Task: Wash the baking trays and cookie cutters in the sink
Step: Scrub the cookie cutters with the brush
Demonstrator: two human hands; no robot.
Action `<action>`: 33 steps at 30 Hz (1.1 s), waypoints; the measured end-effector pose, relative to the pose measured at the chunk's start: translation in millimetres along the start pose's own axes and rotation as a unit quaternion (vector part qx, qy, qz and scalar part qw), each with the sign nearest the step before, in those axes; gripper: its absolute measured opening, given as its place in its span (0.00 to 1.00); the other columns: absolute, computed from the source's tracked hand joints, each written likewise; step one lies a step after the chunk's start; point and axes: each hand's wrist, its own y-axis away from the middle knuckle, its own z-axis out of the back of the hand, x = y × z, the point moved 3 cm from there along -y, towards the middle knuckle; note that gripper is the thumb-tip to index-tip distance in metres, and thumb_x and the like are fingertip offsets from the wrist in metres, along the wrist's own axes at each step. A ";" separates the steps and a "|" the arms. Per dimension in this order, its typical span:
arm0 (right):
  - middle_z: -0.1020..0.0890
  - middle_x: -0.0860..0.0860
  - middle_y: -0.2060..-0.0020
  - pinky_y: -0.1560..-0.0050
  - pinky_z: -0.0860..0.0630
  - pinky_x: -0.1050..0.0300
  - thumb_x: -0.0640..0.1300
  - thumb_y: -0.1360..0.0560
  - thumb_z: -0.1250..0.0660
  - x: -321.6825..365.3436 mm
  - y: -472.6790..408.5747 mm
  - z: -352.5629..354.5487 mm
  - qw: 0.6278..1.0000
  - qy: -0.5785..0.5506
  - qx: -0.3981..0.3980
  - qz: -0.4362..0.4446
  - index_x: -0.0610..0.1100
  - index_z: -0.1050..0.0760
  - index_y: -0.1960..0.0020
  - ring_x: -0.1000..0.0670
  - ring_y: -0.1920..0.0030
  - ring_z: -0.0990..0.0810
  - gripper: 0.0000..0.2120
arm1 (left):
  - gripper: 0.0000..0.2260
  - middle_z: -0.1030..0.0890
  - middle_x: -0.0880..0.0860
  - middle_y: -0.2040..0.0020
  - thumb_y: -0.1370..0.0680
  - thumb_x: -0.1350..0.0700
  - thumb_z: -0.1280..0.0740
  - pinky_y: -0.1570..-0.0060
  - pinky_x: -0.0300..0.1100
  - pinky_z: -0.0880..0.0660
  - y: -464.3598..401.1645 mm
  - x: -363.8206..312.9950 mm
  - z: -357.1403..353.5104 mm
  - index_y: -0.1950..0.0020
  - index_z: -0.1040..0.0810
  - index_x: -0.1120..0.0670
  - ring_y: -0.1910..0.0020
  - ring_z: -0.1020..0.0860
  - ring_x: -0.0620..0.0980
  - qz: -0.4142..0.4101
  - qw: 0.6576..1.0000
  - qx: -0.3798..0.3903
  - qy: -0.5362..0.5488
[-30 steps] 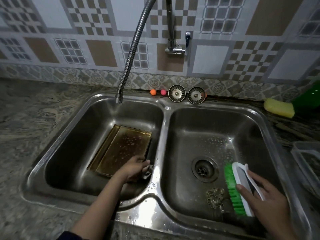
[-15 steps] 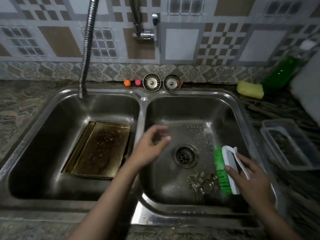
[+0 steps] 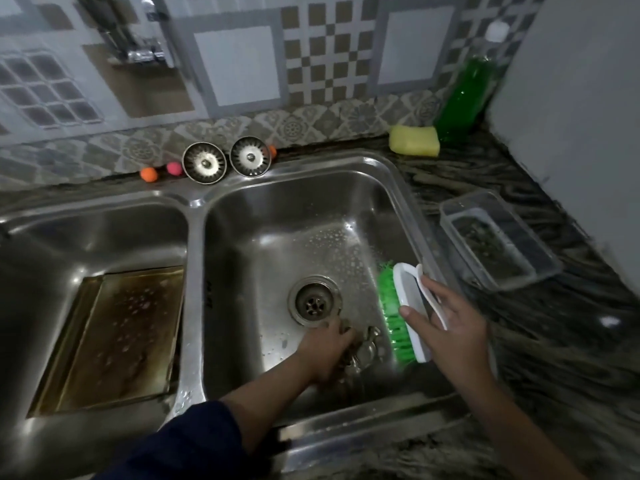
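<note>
below, head view only: a double steel sink [image 3: 194, 237] is seen set into a dark marbled counter [image 3: 571, 375].

left basin: a baking tray [image 3: 114, 341] is laid flat on the floor, brown-stained and spotted with droplets, its right edge close against the divider between the basins. no hand is on it.

right basin: the left hand [image 3: 325, 351] is lowered to the basin floor just in front of the drain [image 3: 314, 301]. its fingers are curled down onto a small heap of metal cookie cutters [image 3: 363, 351], which lie between the drain and the near wall; whether a cutter is actually gripped cannot be told, since the fingertips are hidden. a dark sleeve [image 3: 194, 441] is worn on that arm.

the right hand [image 3: 450, 327] is held over the right side of the same basin, wrapped round a scrubbing brush [image 3: 405, 313]: thumb on the white back, fingers through the handle loop. green bristles are turned leftward, toward the cutters, just beside them but not seen to touch.

rear ledge: two sink strainers [image 3: 204, 164] are propped upright side by side against the tiled wall, with an orange ball [image 3: 149, 174] and a pink ball [image 3: 174, 168] to their left.

right counter: a yellow sponge [image 3: 414, 141] is placed near the back corner, a green bottle [image 3: 464, 95] leaning just behind it. a clear plastic container [image 3: 498, 240] is set beside the sink rim. foam specks are noted on the right basin's floor.
</note>
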 end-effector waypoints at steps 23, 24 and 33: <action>0.21 0.48 0.38 0.43 0.31 0.60 0.47 0.35 0.22 33.4 -148.0 101.3 0.952 0.295 0.020 0.086 0.48 0.22 0.38 0.48 0.38 0.24 0.26 | 0.08 0.21 0.55 0.52 0.25 0.60 0.31 0.63 0.43 0.23 41.7 -15.7 90.1 0.48 0.20 0.52 0.54 0.20 0.55 0.106 0.532 -0.224 0.809; 0.21 0.48 0.38 0.43 0.30 0.59 0.47 0.35 0.22 27.5 -148.3 99.4 0.951 0.297 0.028 0.086 0.48 0.23 0.38 0.47 0.38 0.24 0.26 | 0.07 0.21 0.56 0.51 0.25 0.59 0.32 0.63 0.43 0.23 43.0 -16.8 90.4 0.48 0.20 0.52 0.53 0.21 0.55 0.107 0.519 -0.216 0.820; 0.21 0.50 0.39 0.46 0.29 0.59 0.45 0.34 0.23 49.4 -126.2 102.3 0.964 0.238 -0.037 0.114 0.48 0.23 0.37 0.52 0.40 0.24 0.26 | 0.10 0.19 0.55 0.50 0.27 0.59 0.32 0.60 0.46 0.21 48.0 -12.7 86.6 0.46 0.21 0.52 0.47 0.21 0.60 0.113 0.444 -0.186 0.869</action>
